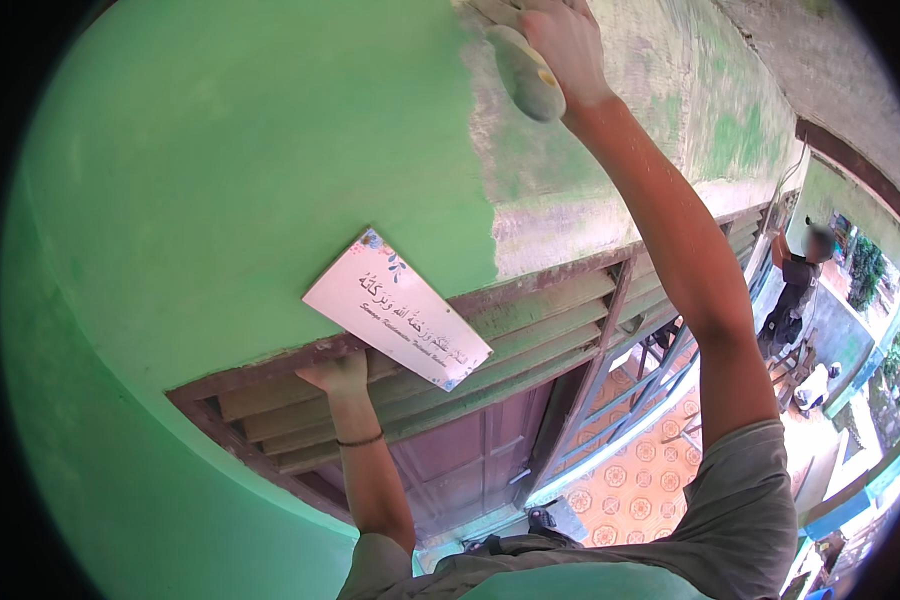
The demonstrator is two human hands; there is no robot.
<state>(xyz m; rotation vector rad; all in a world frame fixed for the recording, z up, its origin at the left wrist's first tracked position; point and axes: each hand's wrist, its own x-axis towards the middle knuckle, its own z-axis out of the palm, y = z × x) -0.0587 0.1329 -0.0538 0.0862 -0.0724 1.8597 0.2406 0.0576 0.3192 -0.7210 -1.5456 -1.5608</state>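
Note:
High on the wall, my right hand (568,50) is closed round a hand tool with a pale grey-green rounded handle (528,78) that has a yellow spot. Its working end is hidden at the picture's top edge. The green wall (270,150) is smooth on the left; around and right of the tool it is patchy, pale and stripped. My left hand (335,374), a dark band on its wrist, grips the dark wooden louvre frame (285,362), its fingers partly hidden. Beside that hand, a white sign (395,308) with flowers and lettering hangs tilted over the louvres.
Beneath the louvres (530,340) are a brown panelled door (460,430) and glazed windows. Patterned orange tiles (640,490) lie far below, with my shoes (542,518) above them. At the right, another person (798,280) stands raised, arms up at the wall, near a wooden stand.

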